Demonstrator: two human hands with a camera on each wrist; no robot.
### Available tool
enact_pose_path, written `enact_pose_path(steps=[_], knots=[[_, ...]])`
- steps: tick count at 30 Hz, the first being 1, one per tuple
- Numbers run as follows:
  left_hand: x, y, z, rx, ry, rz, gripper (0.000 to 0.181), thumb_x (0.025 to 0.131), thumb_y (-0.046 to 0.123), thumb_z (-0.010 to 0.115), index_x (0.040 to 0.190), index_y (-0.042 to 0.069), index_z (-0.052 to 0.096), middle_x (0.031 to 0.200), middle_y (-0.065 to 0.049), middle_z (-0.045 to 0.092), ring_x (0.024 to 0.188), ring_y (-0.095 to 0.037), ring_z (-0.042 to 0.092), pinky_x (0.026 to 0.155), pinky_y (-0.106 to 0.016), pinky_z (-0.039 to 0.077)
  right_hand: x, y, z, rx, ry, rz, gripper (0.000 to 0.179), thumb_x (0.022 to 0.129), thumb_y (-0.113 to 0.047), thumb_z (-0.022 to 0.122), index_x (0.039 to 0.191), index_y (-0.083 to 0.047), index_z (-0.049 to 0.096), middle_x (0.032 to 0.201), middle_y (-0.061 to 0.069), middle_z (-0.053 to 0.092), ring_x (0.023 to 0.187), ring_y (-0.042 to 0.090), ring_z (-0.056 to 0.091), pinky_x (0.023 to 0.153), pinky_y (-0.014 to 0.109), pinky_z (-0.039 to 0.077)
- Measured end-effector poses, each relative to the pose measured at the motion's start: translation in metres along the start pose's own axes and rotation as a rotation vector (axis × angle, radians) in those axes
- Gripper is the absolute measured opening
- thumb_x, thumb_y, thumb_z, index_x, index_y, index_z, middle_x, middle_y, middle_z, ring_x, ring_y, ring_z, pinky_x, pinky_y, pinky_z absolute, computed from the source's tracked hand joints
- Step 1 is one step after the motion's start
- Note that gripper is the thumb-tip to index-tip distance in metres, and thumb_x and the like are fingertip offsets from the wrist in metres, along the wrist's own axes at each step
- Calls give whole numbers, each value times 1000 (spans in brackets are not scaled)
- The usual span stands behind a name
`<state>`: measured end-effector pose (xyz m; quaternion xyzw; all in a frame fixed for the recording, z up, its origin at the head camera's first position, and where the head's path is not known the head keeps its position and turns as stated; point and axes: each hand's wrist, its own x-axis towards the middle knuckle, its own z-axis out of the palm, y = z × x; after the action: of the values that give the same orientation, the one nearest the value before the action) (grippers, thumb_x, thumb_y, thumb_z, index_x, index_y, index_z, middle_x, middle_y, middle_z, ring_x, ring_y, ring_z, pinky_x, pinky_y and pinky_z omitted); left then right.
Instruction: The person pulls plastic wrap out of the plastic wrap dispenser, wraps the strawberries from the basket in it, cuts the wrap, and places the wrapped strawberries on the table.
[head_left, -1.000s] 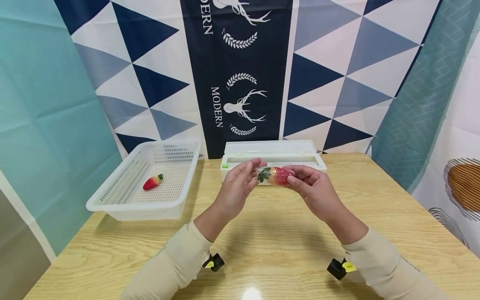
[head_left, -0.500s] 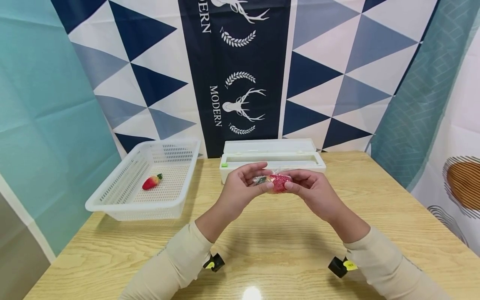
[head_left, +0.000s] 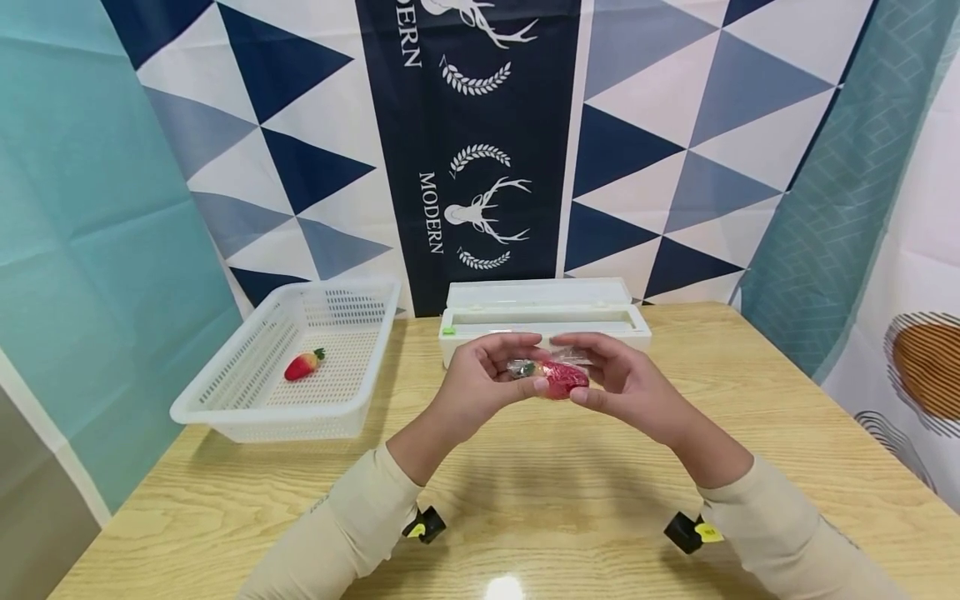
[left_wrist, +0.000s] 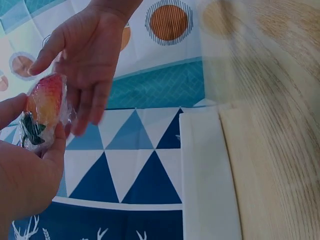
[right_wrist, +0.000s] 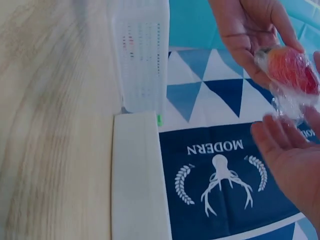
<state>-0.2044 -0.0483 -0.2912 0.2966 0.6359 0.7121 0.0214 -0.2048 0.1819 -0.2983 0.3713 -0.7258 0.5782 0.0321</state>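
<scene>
A strawberry (head_left: 564,379) wrapped in clear plastic film is up in the air above the table, between both hands. My left hand (head_left: 480,385) pinches it near its green leafy end; the left wrist view shows thumb and fingers on either side of the wrapped strawberry (left_wrist: 46,102). My right hand (head_left: 637,392) is at the red tip, its fingers spread and fairly straight in the left wrist view. In the right wrist view, loose film (right_wrist: 287,105) hangs close to the right fingers; whether they touch it I cannot tell.
A white plastic basket (head_left: 270,414) with an unwrapped strawberry (head_left: 303,365) inside stands at the left. Behind the hands is a long white box (head_left: 540,315) with its lid raised, beside the patterned cloth backdrop (head_left: 480,167). Wooden table (head_left: 547,500) lies below.
The wrapped strawberry has turned and lowered slightly. My left fingers have closed in on it, and my right fingers, which pinched its red end, have loosened and spread.
</scene>
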Motion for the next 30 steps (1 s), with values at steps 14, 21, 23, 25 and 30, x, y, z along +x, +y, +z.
enact_pose_path(steps=[14,21,23,25,30], knots=[[1,-5,3,118,153,117,29,81,2,78,109,-1,71,103,-10,72,70,-12,61,63,-19,52,-4,-4,14,-127,249,100,40,87,-10,73,125,1,64,115,15,68,89,17,68,75,27,56],[3,-7,0,146,136,73,28,82,6,78,108,0,73,102,-9,73,78,-15,67,70,-26,56,-3,-3,12,-113,266,147,41,86,-12,74,123,2,66,111,10,71,88,17,67,75,26,56],[4,-7,-2,148,97,64,31,81,3,78,111,-2,71,106,-11,72,87,-17,68,76,-29,56,-3,-3,12,-120,252,149,41,86,-11,74,123,2,66,110,9,71,86,17,67,74,26,56],[5,-8,-6,186,60,58,37,80,4,79,115,0,69,111,-9,71,97,-18,67,84,-30,55,-3,-3,11,-131,235,145,41,86,-10,74,124,1,65,110,10,71,83,17,66,73,25,56],[5,-5,-10,549,-15,235,54,71,16,88,121,7,69,120,-1,67,113,-14,61,94,-26,48,-3,-2,11,-167,197,127,36,88,-7,71,123,0,66,111,15,69,83,16,65,71,24,56]])
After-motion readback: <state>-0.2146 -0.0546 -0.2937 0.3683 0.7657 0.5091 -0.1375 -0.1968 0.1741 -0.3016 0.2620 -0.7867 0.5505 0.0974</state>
